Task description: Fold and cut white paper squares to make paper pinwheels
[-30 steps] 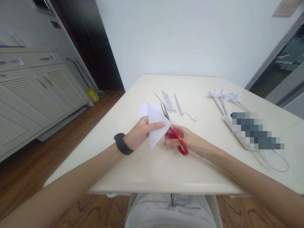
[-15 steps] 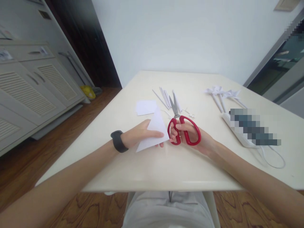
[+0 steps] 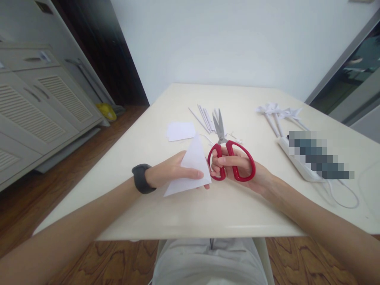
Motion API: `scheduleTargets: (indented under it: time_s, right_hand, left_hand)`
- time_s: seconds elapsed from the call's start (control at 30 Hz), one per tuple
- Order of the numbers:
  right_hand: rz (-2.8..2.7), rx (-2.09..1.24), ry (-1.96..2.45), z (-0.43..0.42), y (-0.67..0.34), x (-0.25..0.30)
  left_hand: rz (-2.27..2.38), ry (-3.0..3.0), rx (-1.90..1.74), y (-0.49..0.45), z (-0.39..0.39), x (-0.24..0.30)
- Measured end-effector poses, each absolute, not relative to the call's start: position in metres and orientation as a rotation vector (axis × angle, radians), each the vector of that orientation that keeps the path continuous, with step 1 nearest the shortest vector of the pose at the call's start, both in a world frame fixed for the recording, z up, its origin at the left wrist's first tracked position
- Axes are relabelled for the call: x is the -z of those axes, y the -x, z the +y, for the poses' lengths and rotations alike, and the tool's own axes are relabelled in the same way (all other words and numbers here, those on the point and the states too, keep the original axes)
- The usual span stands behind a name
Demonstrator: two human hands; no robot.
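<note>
At frame centre, the left hand (image 3: 169, 174) pinches a thin, floppy folded paper triangle (image 3: 191, 168) by its edge while the right hand (image 3: 240, 168) grips red-handled scissors (image 3: 227, 152), blades closed

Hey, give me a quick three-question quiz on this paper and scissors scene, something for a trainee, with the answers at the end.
1. True or false: the right hand holds the red-handled scissors with the blades pointing away from the person.
2. What does the left hand hold? A) a pencil B) a folded white paper triangle C) a glue stick
3. Fill in: the black wristband sits on the ___ wrist.
Key: 1 true; 2 B; 3 left.
</note>
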State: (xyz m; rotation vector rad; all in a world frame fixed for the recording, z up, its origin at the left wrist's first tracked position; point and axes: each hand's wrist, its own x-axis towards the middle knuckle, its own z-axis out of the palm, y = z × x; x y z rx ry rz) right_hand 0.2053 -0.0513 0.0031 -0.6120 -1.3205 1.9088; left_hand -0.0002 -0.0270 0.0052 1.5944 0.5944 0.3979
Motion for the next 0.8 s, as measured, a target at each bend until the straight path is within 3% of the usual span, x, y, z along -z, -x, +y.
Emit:
scheduleTargets:
  time_s: [0.8]
  right_hand:
    - [-1.463, -1.827, 0.679, -0.0531, -0.2065, -0.0038]
  left_hand:
    - [0.665, -1.513, -0.441, -0.0021, -0.0286, -0.0022]
